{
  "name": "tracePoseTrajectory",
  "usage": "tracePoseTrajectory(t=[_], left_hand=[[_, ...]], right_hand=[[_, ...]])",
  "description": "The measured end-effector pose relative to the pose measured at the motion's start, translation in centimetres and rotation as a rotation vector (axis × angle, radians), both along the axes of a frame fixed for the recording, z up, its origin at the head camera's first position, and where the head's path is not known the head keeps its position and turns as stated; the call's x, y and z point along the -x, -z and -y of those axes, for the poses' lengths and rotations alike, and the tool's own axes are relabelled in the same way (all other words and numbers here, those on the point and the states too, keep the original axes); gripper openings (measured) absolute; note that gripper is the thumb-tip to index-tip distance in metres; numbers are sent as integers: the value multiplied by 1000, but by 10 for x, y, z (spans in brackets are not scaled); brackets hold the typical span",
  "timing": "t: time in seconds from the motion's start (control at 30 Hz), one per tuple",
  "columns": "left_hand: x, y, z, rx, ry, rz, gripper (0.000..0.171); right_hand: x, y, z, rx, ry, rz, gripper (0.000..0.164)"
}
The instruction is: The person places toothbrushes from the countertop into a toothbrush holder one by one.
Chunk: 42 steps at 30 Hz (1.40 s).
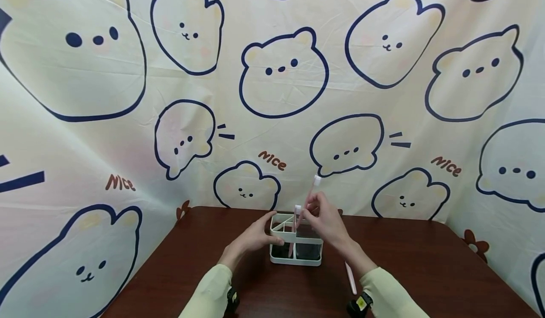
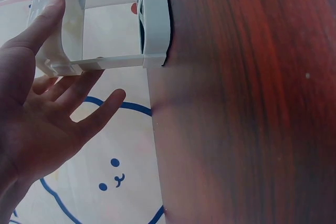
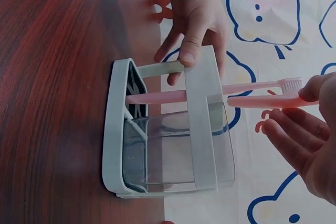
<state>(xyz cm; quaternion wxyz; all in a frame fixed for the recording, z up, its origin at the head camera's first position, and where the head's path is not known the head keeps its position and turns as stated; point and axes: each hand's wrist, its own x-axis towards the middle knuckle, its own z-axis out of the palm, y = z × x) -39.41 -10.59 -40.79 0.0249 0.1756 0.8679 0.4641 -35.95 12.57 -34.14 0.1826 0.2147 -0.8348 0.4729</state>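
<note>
A white organizer [image 1: 296, 247] with clear front panels is set near the middle of a dark wooden surface [image 1: 426, 261], and it is steadied at its 9 o'clock side by the left hand [image 1: 255, 236]. In the right wrist view the thumb of that hand is pressed on the organizer's top rim and the other fingers are laid against its outer wall; in the left wrist view the fingers are seen mostly straight and spread, so the grip is loose, a brace rather than a clasp.

A pink toothbrush [image 1: 307, 199] is pinched at its upper handle by the right hand [image 1: 325, 221], its white head raised toward 12 o'clock and its lower end just inside the organizer's rim. A second pink toothbrush [image 1: 295, 225] is already stood in a compartment just beside it, with its head above the rim. Which compartment receives the held brush cannot be told.

A third pink toothbrush [image 1: 350, 278] is laid flat on the surface at 4 o'clock from the organizer, close to the right forearm. Bare wood is seen out to the surface's edges at 3 and 9 o'clock. A bear-printed cloth [image 1: 281, 72] is hung behind, at 12 o'clock.
</note>
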Motion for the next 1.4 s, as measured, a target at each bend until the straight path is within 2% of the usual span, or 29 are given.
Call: tracePoseTrajectory(t=[0.23, 0.57, 1.03, 1.4], left_hand=[[-1, 0, 1, -4, 12, 12, 94], [0, -1, 3, -47, 57, -6, 88], [-2, -1, 2, -41, 43, 1, 91], [-1, -1, 4, -35, 41, -1, 91]], right_hand=[[1, 6, 9, -19, -12, 3, 24], [5, 12, 14, -79, 21, -7, 21], [4, 20, 16, -190, 65, -20, 17], [6, 27, 20, -299, 129, -84, 15]])
